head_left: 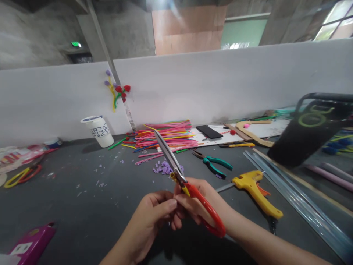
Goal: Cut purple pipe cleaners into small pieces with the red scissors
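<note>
Red-handled scissors (180, 176) rise over the middle of the dark desk (91, 209), blades together or nearly so, tips directed toward the far edge and slightly left. The right hand (209, 191) is closed about the handle, its fingertips gathered against those of the left hand (153, 213). The left hand's thumb and forefinger are drawn together; whether anything lies in this pinch cannot be told. A small yellowish piece (173, 177) shows beside the scissors' pivot.

Beyond the blades lie lilac clippings (166, 168) and, nearer the far edge, a bundle of coloured stems (162, 139). Green-handled pliers (206, 161) rest to the right of the clippings; a yellow glue gun (251, 186) lies between the right forearm and clear strips (298, 197) slanting toward the near right corner.

Probable hazards: with the right fingers shared between handle and pinch, a loosened grip could let the scissors swing, bringing the blades against the left fingers. A small part, if pinched weakly, could drop unseen on the dark surface. Lowering the hands forward could scatter the clippings, while a sideways sweep of the right forearm could catch the glue gun's cord (273, 225) and drag the tool.
</note>
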Demonstrator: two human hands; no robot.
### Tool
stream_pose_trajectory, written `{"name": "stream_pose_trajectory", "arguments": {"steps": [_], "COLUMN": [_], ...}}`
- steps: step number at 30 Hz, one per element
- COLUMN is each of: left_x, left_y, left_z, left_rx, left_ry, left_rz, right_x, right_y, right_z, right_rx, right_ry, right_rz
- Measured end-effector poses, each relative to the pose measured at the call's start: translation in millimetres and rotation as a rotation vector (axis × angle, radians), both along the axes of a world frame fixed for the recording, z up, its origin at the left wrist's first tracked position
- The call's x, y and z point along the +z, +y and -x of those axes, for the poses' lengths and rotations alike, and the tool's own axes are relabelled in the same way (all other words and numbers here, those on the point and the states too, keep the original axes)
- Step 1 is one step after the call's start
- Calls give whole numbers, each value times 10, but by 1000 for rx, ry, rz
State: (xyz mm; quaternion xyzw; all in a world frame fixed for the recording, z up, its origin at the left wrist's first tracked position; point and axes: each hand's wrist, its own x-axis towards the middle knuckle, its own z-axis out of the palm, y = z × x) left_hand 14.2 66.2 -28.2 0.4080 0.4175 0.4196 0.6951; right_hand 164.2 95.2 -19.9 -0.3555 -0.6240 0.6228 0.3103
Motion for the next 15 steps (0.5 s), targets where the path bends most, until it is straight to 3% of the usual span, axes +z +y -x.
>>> {"name": "stream_pose_trajectory", "arguments": {"steps": [4,10,15], "left_x": [-3,18,13], "left_y": [-23,-1,3], "left_z": [-15,-17,-65], "left_rx": [3,88,198], "left_ry": [-46,28,158], "left_rz": [73,7,-57], "right_x": [25,31,-36], "right_y": [5,32,41], "right_z": [-25,-16,-12], "right_rx": [-54,-141,-124], "right_ry": [-33,-21,22], "right_rz": [-22,-46,17]}}
